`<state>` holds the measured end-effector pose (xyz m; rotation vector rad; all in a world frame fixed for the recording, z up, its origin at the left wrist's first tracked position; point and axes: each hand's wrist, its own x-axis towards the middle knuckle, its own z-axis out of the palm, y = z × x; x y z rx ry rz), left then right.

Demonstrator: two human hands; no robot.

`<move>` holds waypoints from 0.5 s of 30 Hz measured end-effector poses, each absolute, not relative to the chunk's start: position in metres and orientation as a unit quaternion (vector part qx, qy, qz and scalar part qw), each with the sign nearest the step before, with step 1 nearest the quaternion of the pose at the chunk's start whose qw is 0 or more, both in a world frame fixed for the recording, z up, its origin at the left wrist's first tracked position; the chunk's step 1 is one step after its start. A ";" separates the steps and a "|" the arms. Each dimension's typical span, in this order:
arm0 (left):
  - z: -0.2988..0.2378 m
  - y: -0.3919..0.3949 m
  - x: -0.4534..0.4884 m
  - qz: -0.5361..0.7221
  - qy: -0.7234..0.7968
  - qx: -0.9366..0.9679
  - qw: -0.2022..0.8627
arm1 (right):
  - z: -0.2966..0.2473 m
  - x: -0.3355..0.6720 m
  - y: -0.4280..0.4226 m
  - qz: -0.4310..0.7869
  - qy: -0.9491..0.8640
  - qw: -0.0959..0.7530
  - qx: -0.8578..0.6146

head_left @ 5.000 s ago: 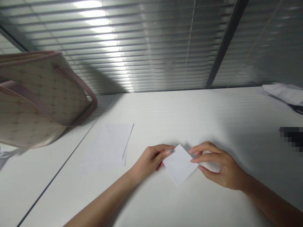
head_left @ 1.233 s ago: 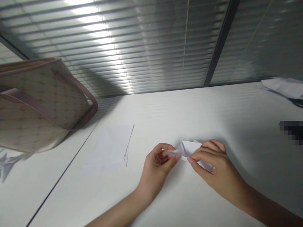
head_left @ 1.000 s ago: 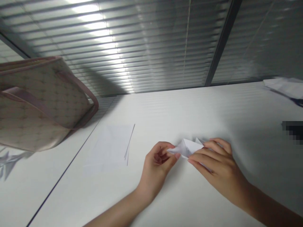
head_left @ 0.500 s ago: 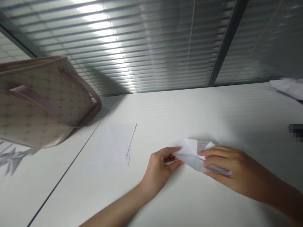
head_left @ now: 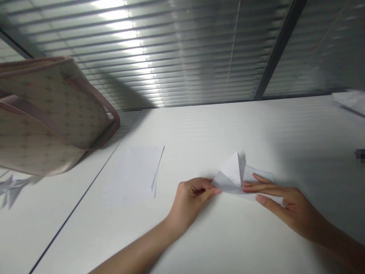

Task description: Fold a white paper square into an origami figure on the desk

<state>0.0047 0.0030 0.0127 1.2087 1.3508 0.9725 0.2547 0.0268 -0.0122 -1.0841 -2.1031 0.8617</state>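
A partly folded sheet of white paper (head_left: 228, 182) lies on the white table, with a triangular flap standing up near its middle and faint printed lines on its right part. My left hand (head_left: 196, 196) pinches the paper's left corner between thumb and fingers. Across the right part, my right hand (head_left: 281, 198) rests with its fingers stretched out, pressing the paper beside the base of the flap. The thumb of that hand is apart from the fingers, near the lower edge.
To the left lies a small stack of white paper sheets (head_left: 131, 171). A patterned bag with pink handles (head_left: 57, 118) stands at the far left, and folded paper pieces (head_left: 13, 188) lie below it. More white paper (head_left: 350, 101) is at the right. Window blinds (head_left: 185, 53) rise behind the table (head_left: 199, 129).
The triangular flap now stands up from the paper. My right hand has opened from its grip and flattened onto the paper's right part. My left hand still pinches the left corner.
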 end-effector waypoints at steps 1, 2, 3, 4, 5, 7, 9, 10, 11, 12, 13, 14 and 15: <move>0.013 0.003 0.005 0.404 0.565 0.500 0.516 | -0.013 0.255 0.027 0.323 -0.794 0.300 -0.418; 0.012 0.003 0.005 0.403 0.569 0.497 0.516 | -0.014 0.254 0.028 0.319 -0.790 0.293 -0.434; 0.012 0.003 0.005 0.402 0.573 0.494 0.516 | -0.015 0.254 0.030 0.315 -0.785 0.287 -0.450; 0.011 0.004 0.005 0.400 0.577 0.491 0.516 | -0.016 0.254 0.031 0.313 -0.781 0.282 -0.461; 0.010 0.004 0.005 0.398 0.580 0.488 0.517 | -0.016 0.253 0.032 0.313 -0.778 0.280 -0.467; 0.008 0.005 0.005 0.394 0.582 0.481 0.523 | -0.017 0.253 0.033 0.318 -0.774 0.273 -0.474; 0.007 0.005 0.004 0.391 0.580 0.475 0.534 | -0.017 0.252 0.034 0.322 -0.770 0.269 -0.481; 0.006 0.006 0.003 0.390 0.577 0.472 0.541 | -0.018 0.252 0.034 0.323 -0.768 0.268 -0.483; 0.005 0.006 0.002 0.389 0.573 0.471 0.547 | -0.018 0.252 0.034 0.324 -0.767 0.268 -0.485; 0.004 0.007 0.002 0.388 0.568 0.471 0.552 | -0.018 0.252 0.034 0.326 -0.766 0.270 -0.484; 0.004 0.007 0.001 0.387 0.563 0.473 0.557 | -0.019 0.252 0.035 0.328 -0.765 0.271 -0.483; 0.003 0.007 0.000 0.385 0.558 0.477 0.560 | -0.019 0.252 0.035 0.329 -0.765 0.271 -0.482; 0.002 0.008 -0.002 0.382 0.553 0.483 0.561 | -0.020 0.252 0.035 0.331 -0.766 0.271 -0.480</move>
